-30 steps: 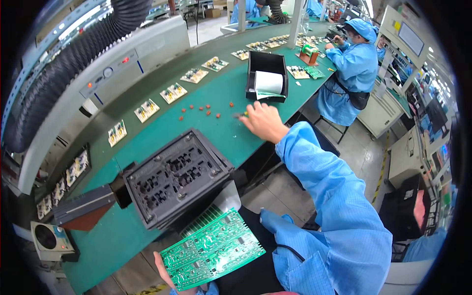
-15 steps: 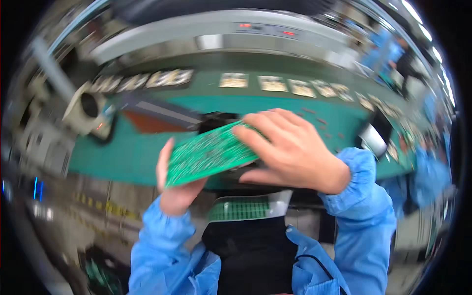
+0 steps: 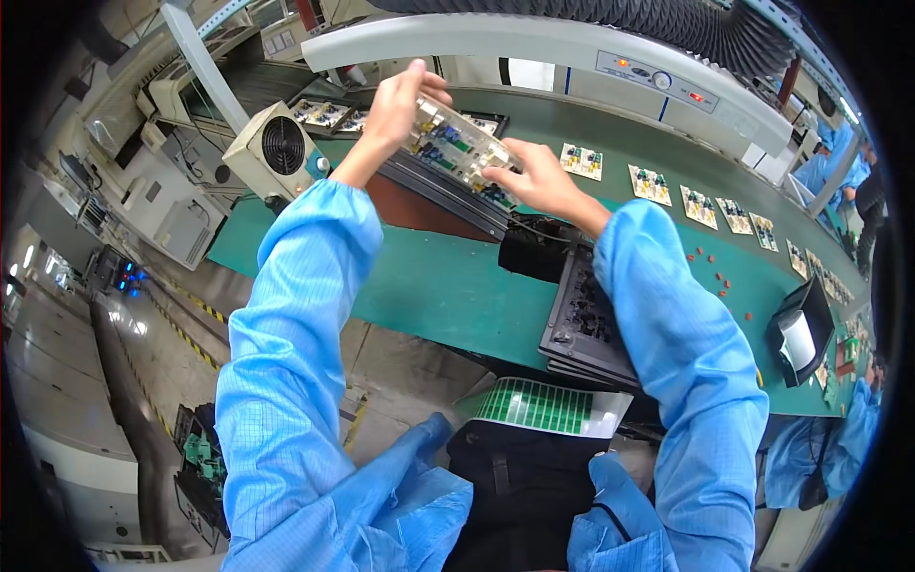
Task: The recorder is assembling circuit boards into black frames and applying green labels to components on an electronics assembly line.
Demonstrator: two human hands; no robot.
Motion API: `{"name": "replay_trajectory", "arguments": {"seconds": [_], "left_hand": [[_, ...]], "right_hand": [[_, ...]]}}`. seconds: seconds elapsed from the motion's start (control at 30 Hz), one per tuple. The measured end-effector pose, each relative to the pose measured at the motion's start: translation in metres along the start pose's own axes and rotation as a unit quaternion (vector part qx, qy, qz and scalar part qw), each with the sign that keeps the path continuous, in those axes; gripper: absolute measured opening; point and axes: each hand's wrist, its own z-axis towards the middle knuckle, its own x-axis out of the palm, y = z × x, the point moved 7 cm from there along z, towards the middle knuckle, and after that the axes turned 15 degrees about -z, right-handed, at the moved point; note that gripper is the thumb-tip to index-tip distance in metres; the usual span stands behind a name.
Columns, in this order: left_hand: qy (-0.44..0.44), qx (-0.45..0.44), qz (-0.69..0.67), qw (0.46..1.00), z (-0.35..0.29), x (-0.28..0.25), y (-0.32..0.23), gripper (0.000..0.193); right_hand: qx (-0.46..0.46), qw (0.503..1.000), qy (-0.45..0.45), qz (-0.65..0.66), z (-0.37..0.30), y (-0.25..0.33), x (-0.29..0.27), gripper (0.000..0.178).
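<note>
Out over the bench I hold a circuit board (image 3: 456,151) between both hands. Its pale side with blue, green and white components is turned toward me, and it slopes down to the right. My left hand (image 3: 398,112) grips its upper left end. At the lower right end, my right hand (image 3: 545,179) pinches the edge between thumb and fingers. Just beneath the board lies a long dark rail (image 3: 448,202) with a brown panel (image 3: 424,212) along it. Closer to me, a stack of black trays (image 3: 583,319) sits beside my right sleeve.
A conveyor (image 3: 610,136) at the back carries several populated boards (image 3: 651,185). A boxy fan unit (image 3: 272,148) stands left on the green bench mat (image 3: 429,296). Small red parts (image 3: 721,283) and a black bin (image 3: 801,329) are at right. A green label sheet (image 3: 538,408) lies near my lap.
The board has moved away from me toward the back, and its component side now shows instead of its green underside. Both arms are stretched farther out. My view has swung left.
</note>
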Motion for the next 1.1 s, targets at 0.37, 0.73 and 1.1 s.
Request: {"name": "replay_trajectory", "arguments": {"seconds": [0.37, 0.73, 1.1], "left_hand": [[-0.015, 0.122, 0.210, 0.970, -0.011, 0.000, 0.017, 0.028], [-0.053, -0.109, 0.384, 0.916, 0.052, -0.025, 0.092, 0.051], [-0.251, -0.160, -0.345, 0.890, -0.027, -0.002, 0.086, 0.031]], "right_hand": [[-0.005, 1.000, 0.007, 0.022, 0.015, -0.021, 0.040, 0.047], [0.073, 0.978, 0.014, -0.194, 0.041, -0.060, 0.048, 0.057], [0.333, 0.886, 0.076, 0.314, 0.021, -0.009, 0.052, 0.059]]}}
